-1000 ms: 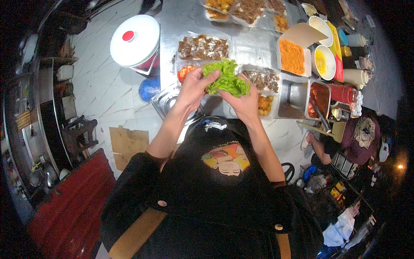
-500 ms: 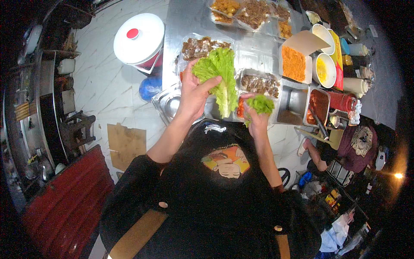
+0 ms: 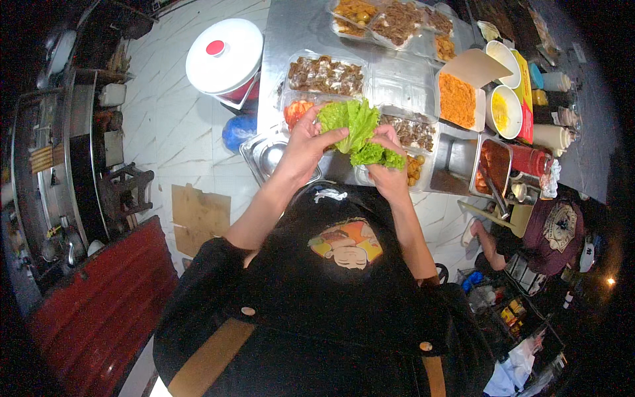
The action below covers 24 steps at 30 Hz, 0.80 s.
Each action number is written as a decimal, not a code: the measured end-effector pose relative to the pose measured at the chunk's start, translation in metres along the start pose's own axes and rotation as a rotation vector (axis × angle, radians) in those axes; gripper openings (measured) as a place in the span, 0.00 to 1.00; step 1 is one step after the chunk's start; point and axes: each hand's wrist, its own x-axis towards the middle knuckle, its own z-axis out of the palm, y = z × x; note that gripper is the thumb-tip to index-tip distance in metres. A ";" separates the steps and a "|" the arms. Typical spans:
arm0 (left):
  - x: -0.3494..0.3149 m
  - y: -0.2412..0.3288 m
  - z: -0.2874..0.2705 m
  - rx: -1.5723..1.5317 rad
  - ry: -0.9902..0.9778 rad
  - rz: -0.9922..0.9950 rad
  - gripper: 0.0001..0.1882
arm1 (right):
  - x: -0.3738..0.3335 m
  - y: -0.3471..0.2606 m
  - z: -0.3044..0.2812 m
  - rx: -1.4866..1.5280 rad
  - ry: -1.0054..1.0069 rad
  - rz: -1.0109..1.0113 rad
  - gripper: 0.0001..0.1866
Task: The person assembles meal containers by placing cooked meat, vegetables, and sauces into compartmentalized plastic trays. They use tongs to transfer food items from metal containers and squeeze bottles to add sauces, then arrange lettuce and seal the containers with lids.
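Note:
Bright green lettuce leaf (image 3: 347, 122) is pinched between the fingers and thumb of my left hand (image 3: 303, 147). Close beside it, my right hand (image 3: 390, 173) grips another piece of curly lettuce (image 3: 372, 156), its thumb and fingers against the leaf's lower edge. The two pieces meet or overlap between my hands, over clear plastic food trays. Just beyond lies a tray of chopped meat with white sauce (image 3: 324, 74), with red tomato pieces (image 3: 297, 114) in the part nearer me. A second tray of meat (image 3: 411, 131) is partly covered by my right hand.
A white-lidded container (image 3: 223, 56) stands left of the steel table (image 3: 291, 26). Metal pans (image 3: 456, 155) line its near right edge, beside a box of orange shreds (image 3: 456, 99), white bowls (image 3: 506, 109) and bottles. Another person (image 3: 549, 235) is at the right.
My hands have come together; the right rose toward the left. The long leaf in my left hand now looks shorter and gathered, and it meets the right hand's lettuce.

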 end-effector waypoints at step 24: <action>0.051 -0.012 -0.038 1.551 0.086 0.550 0.18 | -0.052 0.017 -0.070 0.354 0.316 0.409 0.25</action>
